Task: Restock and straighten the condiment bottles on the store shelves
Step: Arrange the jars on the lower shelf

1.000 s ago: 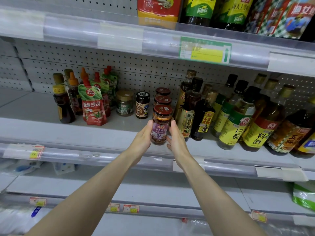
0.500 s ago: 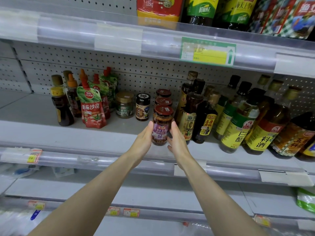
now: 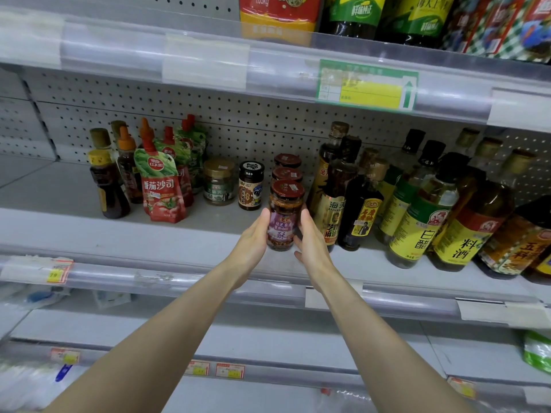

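A glass chilli crisp jar point(image 3: 285, 204) with a dark red lid and purple label stands at the front of the middle shelf point(image 3: 190, 234). My left hand point(image 3: 253, 236) presses its left side and my right hand point(image 3: 310, 242) its right side, fingers fairly straight along the glass. Two matching jars point(image 3: 286, 174) line up behind it. Tall sesame oil and dark sauce bottles point(image 3: 334, 210) stand just right of my right hand. The far sides of my fingers are hidden by the jar.
Left of the jar are a black-lidded jar point(image 3: 251, 186), a gold-lidded jar point(image 3: 219, 181), red tomato sauce pouches point(image 3: 162, 186) and brown bottles point(image 3: 108, 186). Vinegar and cooking wine bottles point(image 3: 417, 222) crowd the right. The upper shelf rail point(image 3: 208, 64) hangs overhead.
Both hands stay against the jar at the same spot; only the view has shifted slightly.
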`<state>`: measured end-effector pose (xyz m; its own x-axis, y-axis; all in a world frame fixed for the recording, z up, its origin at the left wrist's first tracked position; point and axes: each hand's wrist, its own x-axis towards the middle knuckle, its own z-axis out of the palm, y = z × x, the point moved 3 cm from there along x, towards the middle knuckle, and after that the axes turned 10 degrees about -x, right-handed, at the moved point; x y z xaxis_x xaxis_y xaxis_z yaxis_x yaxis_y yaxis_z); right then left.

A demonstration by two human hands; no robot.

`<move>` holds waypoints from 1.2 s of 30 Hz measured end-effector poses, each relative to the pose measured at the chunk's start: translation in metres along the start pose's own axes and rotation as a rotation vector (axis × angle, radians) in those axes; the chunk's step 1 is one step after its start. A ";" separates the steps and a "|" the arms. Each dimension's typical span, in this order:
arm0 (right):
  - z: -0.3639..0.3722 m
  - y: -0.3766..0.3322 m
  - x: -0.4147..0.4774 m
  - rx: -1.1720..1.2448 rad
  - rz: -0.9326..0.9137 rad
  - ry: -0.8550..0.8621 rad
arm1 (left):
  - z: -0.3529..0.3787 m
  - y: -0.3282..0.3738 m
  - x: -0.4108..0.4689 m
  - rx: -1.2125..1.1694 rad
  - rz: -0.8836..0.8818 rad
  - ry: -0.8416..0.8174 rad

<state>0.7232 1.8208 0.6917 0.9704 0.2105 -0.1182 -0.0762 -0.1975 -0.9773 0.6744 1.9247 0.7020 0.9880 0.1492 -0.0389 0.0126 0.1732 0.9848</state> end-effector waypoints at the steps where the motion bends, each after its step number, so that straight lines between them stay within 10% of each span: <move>1: 0.000 0.000 0.000 -0.001 -0.002 0.000 | 0.000 0.000 0.000 -0.002 -0.002 0.001; 36: -0.012 0.023 -0.108 -0.085 -0.173 0.005 | -0.012 -0.035 -0.098 0.028 0.045 0.187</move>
<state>0.6193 1.7818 0.6842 0.9685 0.2436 0.0513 0.1113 -0.2392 -0.9646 0.5753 1.9154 0.6694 0.9418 0.3353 -0.0231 -0.0239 0.1352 0.9905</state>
